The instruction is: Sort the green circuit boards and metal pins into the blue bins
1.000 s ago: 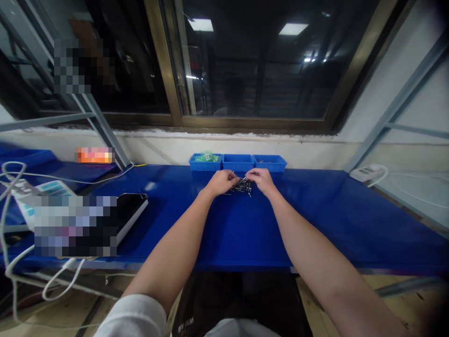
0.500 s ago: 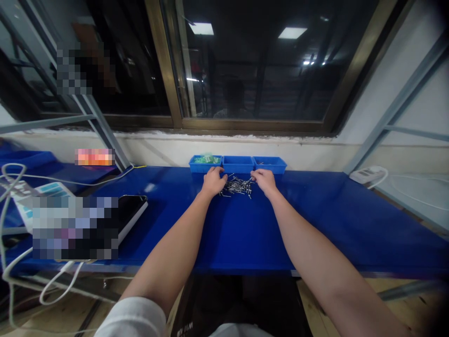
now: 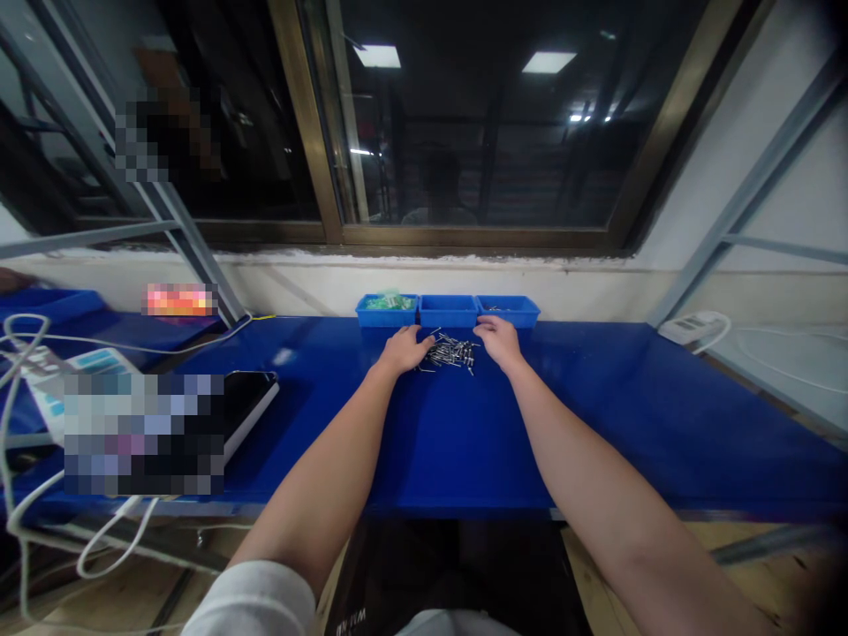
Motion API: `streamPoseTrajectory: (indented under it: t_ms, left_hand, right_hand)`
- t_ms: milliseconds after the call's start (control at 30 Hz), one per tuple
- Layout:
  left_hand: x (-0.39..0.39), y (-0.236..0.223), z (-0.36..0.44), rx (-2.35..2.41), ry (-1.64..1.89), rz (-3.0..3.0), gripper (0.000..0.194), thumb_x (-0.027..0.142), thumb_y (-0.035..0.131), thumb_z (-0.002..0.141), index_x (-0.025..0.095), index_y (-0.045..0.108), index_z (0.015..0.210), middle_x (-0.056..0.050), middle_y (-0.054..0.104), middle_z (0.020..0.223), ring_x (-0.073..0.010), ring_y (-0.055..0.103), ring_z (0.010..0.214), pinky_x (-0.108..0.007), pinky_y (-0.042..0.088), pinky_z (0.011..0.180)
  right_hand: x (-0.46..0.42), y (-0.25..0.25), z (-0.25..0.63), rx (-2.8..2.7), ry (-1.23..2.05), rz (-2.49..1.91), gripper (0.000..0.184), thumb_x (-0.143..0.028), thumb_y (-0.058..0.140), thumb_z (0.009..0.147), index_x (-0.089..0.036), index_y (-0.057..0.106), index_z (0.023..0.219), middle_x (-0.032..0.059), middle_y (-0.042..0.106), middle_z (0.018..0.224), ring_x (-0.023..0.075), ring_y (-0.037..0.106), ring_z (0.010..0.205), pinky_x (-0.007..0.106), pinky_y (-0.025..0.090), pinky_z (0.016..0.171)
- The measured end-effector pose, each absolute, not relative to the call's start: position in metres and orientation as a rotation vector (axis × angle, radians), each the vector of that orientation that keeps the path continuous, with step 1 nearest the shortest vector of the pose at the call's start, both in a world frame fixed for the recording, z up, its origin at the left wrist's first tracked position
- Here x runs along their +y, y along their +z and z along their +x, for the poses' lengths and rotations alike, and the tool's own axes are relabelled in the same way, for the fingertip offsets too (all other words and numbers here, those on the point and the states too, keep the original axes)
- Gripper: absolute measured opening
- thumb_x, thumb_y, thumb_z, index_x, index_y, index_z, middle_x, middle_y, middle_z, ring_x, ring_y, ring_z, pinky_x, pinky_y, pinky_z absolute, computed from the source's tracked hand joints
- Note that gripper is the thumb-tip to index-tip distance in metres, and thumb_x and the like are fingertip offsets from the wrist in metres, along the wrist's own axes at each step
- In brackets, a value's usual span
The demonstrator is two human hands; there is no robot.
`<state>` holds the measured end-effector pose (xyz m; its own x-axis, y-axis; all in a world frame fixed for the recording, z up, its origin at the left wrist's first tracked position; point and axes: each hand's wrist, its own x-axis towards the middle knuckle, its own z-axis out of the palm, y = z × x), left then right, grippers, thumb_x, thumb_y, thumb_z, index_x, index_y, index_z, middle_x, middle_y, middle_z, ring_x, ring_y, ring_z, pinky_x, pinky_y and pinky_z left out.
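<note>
A pile of thin metal screws (image 3: 452, 352) lies loose on the blue tabletop (image 3: 457, 433). At its left edge, my left hand (image 3: 401, 350) rests palm down with the fingers apart, the thumb touching the screws. My right hand (image 3: 499, 340) is on the pile's right side, fingers curled and thumb and forefinger close together; whatever is between them is too small to make out. Just behind the hands stand three blue bins: the left bin (image 3: 388, 319) holds green-and-clear plastic packets, the middle bin (image 3: 449, 317) shows bare walls, and the right bin (image 3: 523, 318) contains a few small metal pieces.
A dark-screened device (image 3: 248, 397), partly blurred out, lies on the left with white cables (image 3: 112, 552) around it. A white power strip (image 3: 689, 327) is at the far right. Metal frame posts (image 3: 199, 256) flank the table, and a window (image 3: 464, 132) rises behind.
My left hand has shifted slightly down and its fingers look flatter. My right hand's fingertips have drawn slightly back from the pile. The view has moved only a little.
</note>
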<state>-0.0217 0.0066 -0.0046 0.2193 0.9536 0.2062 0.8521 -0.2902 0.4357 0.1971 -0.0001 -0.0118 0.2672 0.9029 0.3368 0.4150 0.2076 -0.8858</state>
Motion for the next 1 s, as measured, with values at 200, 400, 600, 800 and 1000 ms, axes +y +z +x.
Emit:
streamPoseTrajectory:
  t_ms: [200, 400, 600, 800, 1000]
  left_hand:
    - [-0.005, -0.010, -0.017, 1.604, 0.266, 2.381, 0.100, 0.079, 0.041, 0.065, 0.018, 0.024, 0.143, -0.016, 0.015, 0.150, -0.0322, 0.010, 0.139, -0.046, 0.012, 0.110]
    - [-0.008, -0.014, -0.009, 1.598, 0.234, 2.456, 0.104, 0.081, 0.034, 0.066, 0.013, 0.022, 0.143, -0.019, 0.017, 0.150, -0.0329, 0.011, 0.139, -0.046, 0.010, 0.110]
    - [-0.008, -0.016, -0.002, 1.557, 0.402, 2.532, 0.093, 0.077, 0.035, 0.071, 0.012, 0.033, 0.137, -0.018, 0.033, 0.144, -0.0328, 0.027, 0.134, -0.044, 0.019, 0.108]
    - [-0.005, -0.017, -0.004, 1.523, 0.454, 2.546, 0.087, 0.075, 0.038, 0.072, 0.013, 0.041, 0.132, -0.017, 0.047, 0.134, -0.0325, 0.043, 0.123, -0.040, 0.033, 0.100]
    - [-0.002, -0.018, -0.005, 1.497, 0.495, 2.563, 0.077, 0.070, 0.041, 0.075, 0.016, 0.045, 0.129, -0.014, 0.053, 0.128, -0.0289, 0.051, 0.115, -0.035, 0.038, 0.095]
  right_hand:
    - [-0.004, -0.015, 0.192, -1.495, 0.473, -1.568, 0.029, -0.026, 0.061, 0.066, -0.018, 0.069, 0.092, 0.0061, 0.071, 0.087, 0.0202, 0.065, 0.087, 0.032, 0.047, 0.083]
    - [-0.008, -0.019, 0.181, -1.786, 0.327, -1.525, 0.023, -0.027, 0.061, 0.070, -0.019, 0.070, 0.090, 0.0070, 0.070, 0.094, 0.0206, 0.063, 0.090, 0.032, 0.046, 0.087]
    - [-0.011, -0.017, 0.176, -1.828, 0.338, -1.474, 0.021, -0.024, 0.062, 0.072, -0.019, 0.070, 0.090, 0.0054, 0.071, 0.089, 0.0174, 0.063, 0.080, 0.029, 0.048, 0.080]
    - [-0.012, -0.016, 0.173, -1.776, 0.372, -1.522, 0.024, -0.021, 0.062, 0.071, -0.019, 0.070, 0.093, 0.0038, 0.071, 0.086, 0.0150, 0.064, 0.078, 0.025, 0.048, 0.077]
    - [-0.009, -0.016, 0.174, -1.735, 0.270, -1.634, 0.027, -0.027, 0.061, 0.072, -0.016, 0.071, 0.094, 0.0084, 0.070, 0.098, 0.0197, 0.063, 0.092, 0.028, 0.045, 0.087]
